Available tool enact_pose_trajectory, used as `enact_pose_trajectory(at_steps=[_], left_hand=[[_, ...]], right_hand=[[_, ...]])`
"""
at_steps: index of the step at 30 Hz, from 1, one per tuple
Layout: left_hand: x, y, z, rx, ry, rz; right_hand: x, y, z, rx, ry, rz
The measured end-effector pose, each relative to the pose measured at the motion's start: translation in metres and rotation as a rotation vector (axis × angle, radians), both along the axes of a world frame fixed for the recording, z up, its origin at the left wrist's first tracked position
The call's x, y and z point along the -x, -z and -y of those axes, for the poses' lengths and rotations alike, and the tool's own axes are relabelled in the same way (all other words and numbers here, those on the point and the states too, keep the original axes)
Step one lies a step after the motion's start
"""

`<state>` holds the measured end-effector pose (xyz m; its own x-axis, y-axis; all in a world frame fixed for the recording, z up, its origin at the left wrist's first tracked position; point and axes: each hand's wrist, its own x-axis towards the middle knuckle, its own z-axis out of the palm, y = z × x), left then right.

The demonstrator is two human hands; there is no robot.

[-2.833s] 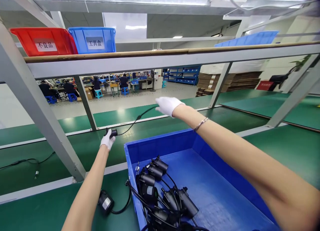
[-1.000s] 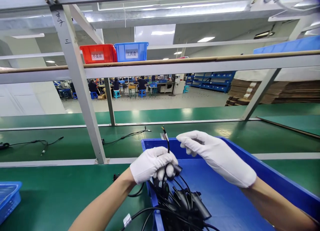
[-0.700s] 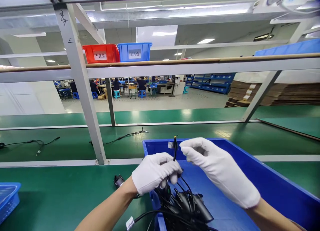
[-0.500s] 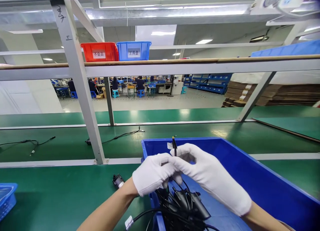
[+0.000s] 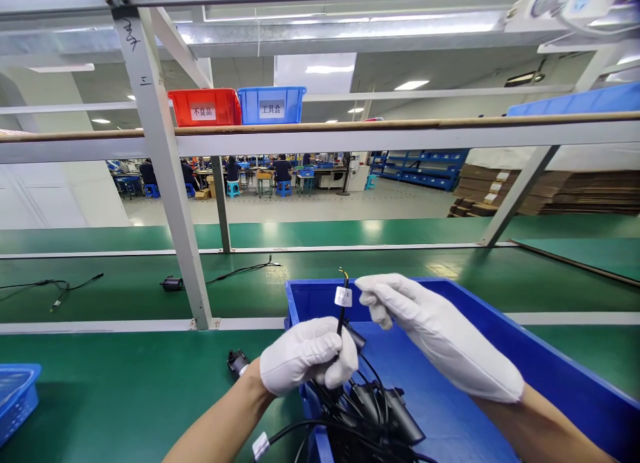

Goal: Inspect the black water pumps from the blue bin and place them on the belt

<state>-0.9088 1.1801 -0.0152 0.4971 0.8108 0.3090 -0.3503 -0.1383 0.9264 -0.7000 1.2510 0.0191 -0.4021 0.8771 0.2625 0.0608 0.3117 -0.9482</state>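
Note:
Both my hands wear white gloves and hover over the near left corner of a blue bin (image 5: 505, 329). My left hand (image 5: 305, 363) is closed round a black cable (image 5: 342, 309) and a small black part; the cable end sticks up with a white tag (image 5: 343, 296). My right hand (image 5: 425, 329) hangs just right of the cable tip, fingers loosely curled, not touching it and holding nothing. Under my hands a pile of black cylindrical units with cables (image 5: 370, 409) lies in the bin.
A black unit (image 5: 173, 284) with its cable lies on the green conveyor belt behind a grey frame post (image 5: 170, 203). Another small unit (image 5: 237, 361) sits on the near bench. Red (image 5: 204, 107) and blue (image 5: 272, 105) bins stand on the upper shelf. A blue tray corner (image 5: 17, 396) is at left.
My right hand has let go of the cable tip and drawn up and right. My left hand has lowered slightly, still gripping the cable. The unit on the belt has travelled left.

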Motion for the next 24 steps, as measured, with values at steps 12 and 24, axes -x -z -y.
enact_pose_trajectory(at_steps=[12, 24], left_hand=[[0.002, 0.02, -0.009, 0.002, 0.173, 0.045], [-0.019, -0.029, 0.017, 0.181, -0.405, -0.242]], right_hand=[[0.015, -0.014, 0.023, 0.137, -0.119, 0.01], [0.025, -0.029, 0.051, -0.359, 0.309, 0.207]])
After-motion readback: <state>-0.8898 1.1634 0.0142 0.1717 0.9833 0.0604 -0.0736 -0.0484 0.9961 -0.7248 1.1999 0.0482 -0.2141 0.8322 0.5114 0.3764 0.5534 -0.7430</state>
